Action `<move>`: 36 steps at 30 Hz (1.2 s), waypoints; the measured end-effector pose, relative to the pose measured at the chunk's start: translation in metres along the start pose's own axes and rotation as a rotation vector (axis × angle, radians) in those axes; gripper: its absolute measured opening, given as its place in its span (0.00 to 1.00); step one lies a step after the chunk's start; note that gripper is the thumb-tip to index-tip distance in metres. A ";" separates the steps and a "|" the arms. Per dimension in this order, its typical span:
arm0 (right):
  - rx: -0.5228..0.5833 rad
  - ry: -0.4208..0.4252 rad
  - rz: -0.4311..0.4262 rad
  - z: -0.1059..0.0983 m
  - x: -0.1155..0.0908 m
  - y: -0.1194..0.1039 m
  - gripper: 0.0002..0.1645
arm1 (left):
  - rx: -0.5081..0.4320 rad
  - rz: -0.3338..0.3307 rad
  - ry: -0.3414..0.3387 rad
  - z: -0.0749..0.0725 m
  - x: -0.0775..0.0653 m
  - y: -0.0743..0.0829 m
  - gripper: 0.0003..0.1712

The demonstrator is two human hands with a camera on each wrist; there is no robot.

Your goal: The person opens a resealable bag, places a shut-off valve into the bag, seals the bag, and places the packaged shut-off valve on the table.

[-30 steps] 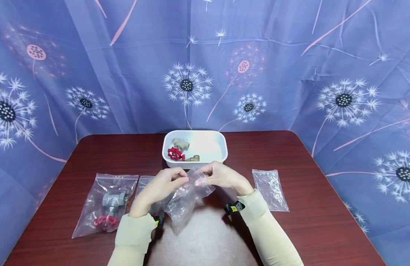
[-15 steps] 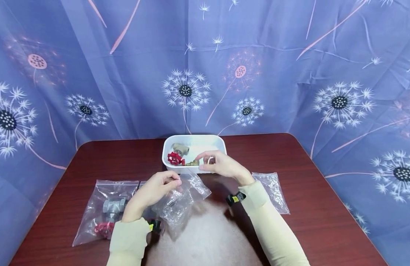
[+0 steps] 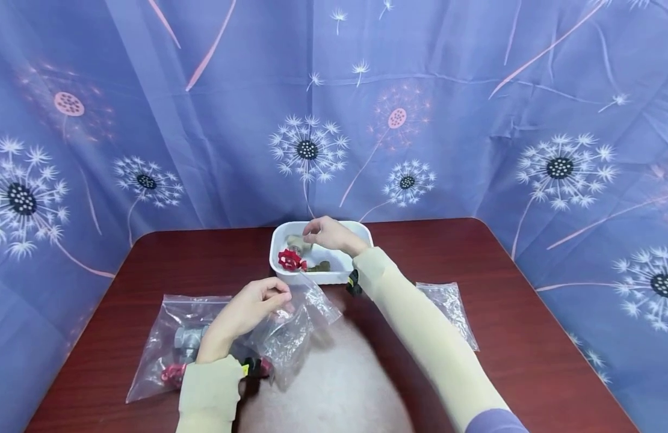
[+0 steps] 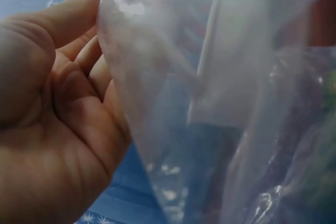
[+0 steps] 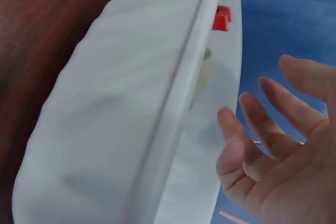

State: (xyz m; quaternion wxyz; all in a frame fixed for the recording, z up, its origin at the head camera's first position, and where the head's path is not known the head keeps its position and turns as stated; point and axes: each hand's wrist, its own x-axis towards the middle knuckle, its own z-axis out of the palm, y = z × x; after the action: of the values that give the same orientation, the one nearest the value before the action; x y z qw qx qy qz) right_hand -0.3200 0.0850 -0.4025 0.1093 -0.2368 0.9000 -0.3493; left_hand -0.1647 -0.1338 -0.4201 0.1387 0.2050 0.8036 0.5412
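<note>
the worktop (image 3: 534, 355) is dark red-brown wood with round back corners, and a big pale patch (image 3: 328, 391) shines at its front. behind it and at both sides hangs a blue cloth (image 3: 453, 114) with white and pink puffball flowers. a white tub (image 3: 334, 278) sits near the back edge. in it are a tan pipe piece (image 3: 296, 243), a red wheel (image 3: 289, 260) and a small brown metal piece (image 3: 320, 266).

the left hand (image 3: 253, 308) pinches a crumpled clear bag (image 3: 290, 340) in front of the tub. the right hand (image 3: 333, 233) is over the tub, with its fingers wide apart and a little bent, near the tan pipe piece.

on the left of the worktop lies a bigger clear bag (image 3: 145, 368) with a gray metal tap (image 3: 188, 338) inside, partly behind the left arm. a small clear bag (image 3: 452, 307) lies flat on the right, partly behind the right sleeve (image 3: 420, 328).
</note>
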 end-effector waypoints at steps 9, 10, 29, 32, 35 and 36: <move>-0.216 -0.092 0.117 0.016 0.039 -0.012 0.14 | -0.004 0.006 0.028 -0.007 0.000 -0.005 0.10; -0.222 -0.095 0.132 0.018 0.042 -0.015 0.14 | -0.002 0.004 0.029 -0.007 0.000 -0.005 0.10; -0.308 -0.082 0.323 0.035 0.058 -0.017 0.10 | -0.018 0.018 0.034 -0.012 -0.003 -0.004 0.10; -0.319 -0.069 0.341 0.041 0.056 -0.019 0.11 | -0.019 0.017 0.032 -0.014 -0.005 -0.005 0.10; -0.320 -0.088 0.361 0.046 0.057 -0.018 0.13 | -0.021 0.004 0.029 -0.015 -0.006 -0.004 0.10; -0.319 -0.097 0.367 0.047 0.058 -0.017 0.13 | -0.026 0.000 0.029 -0.016 -0.007 -0.004 0.11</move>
State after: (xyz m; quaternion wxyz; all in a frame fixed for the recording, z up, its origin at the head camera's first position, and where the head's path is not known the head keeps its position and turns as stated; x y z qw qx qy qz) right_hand -0.3471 0.0178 -0.4269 0.1751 -0.0999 0.9654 -0.1654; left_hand -0.1667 -0.1511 -0.4183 0.1299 0.1952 0.7985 0.5545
